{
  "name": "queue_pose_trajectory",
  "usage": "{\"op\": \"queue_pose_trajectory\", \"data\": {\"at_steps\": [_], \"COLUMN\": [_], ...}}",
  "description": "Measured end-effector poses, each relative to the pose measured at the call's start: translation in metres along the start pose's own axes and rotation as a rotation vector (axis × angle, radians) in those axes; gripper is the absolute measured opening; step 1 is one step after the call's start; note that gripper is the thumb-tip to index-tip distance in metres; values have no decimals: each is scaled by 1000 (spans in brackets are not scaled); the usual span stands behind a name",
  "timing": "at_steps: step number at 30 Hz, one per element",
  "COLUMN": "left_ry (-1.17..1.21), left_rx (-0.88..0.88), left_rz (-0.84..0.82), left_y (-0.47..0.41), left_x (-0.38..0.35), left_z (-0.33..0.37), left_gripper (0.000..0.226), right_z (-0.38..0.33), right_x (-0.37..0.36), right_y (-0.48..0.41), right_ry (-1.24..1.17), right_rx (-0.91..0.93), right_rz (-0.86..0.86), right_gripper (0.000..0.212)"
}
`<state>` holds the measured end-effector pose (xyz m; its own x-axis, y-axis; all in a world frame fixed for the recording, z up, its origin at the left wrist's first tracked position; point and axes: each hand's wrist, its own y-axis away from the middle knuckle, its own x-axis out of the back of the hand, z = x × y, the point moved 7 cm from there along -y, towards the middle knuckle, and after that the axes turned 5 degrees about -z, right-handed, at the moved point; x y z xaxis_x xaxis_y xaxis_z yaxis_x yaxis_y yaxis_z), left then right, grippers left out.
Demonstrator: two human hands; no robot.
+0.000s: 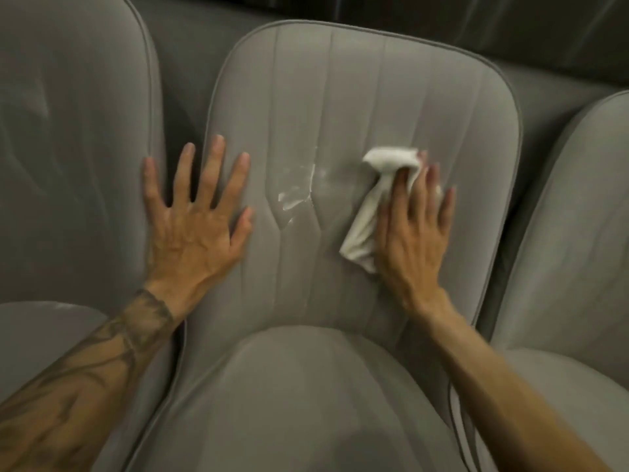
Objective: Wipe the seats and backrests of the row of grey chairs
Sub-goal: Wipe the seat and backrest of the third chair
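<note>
I count three grey chairs: the left chair (68, 131) at 9 o'clock, the middle chair (306, 403) in the centre, the right chair (585, 216) at 3 o'clock. My left hand (195, 229) lies flat on the middle backrest (357, 97), fingers spread, holding nothing. My right hand (413, 229) presses one white cloth (371, 212) on it with straight fingers, at 3 o'clock from one white smear (299, 195)

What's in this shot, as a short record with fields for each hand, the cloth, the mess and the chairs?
left hand: flat, fingers spread, resting on the middle backrest near its left edge
right hand: straight fingers pressing the white cloth against the same backrest
white cloth: crumpled, sticking out from under the hand toward the smear
white smear: on the backrest between the hands, not yet wiped
neighbours: left chair and right chair, both grey
</note>
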<state>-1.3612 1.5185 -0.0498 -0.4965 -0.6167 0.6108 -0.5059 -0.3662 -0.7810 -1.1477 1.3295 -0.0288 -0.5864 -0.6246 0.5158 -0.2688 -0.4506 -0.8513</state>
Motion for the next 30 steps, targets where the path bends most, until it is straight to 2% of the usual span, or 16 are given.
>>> {"op": "queue_pose_trajectory", "data": {"at_steps": [4,7,11,14,16,19,23,26,30], "left_ry": [17,28,11,1,0,8,15,26,32], "left_rx": [-4,-8,-6,-20,-26,-29,-22,-26,-17], "left_rz": [32,49,66,71,73,79,92,84,79], "left_y": [0,1,1,2,4,3,3,4,4], "left_x": [-1,0,0,0,0,-2,-3,-3,-3], "left_z": [1,1,0,0,0,1,-1,0,0], "left_gripper": [66,66,66,67,67,67,68,68,67], "right_z": [60,82,43,9,7,21,46,38,11], "right_x": [33,39,15,-18,-23,-9,12,-4,-36], "right_y": [-89,-122,-61,39,64,4,-77,-29,103], "right_ry": [133,86,64,87,96,91,48,37,50], "right_rx": [-55,-10,91,262,300,281,106,112,358], "right_rz": [179,137,3,-251,-296,-162,27,-32,-284], "right_gripper": [49,51,59,63,64,63,65,67,64]}}
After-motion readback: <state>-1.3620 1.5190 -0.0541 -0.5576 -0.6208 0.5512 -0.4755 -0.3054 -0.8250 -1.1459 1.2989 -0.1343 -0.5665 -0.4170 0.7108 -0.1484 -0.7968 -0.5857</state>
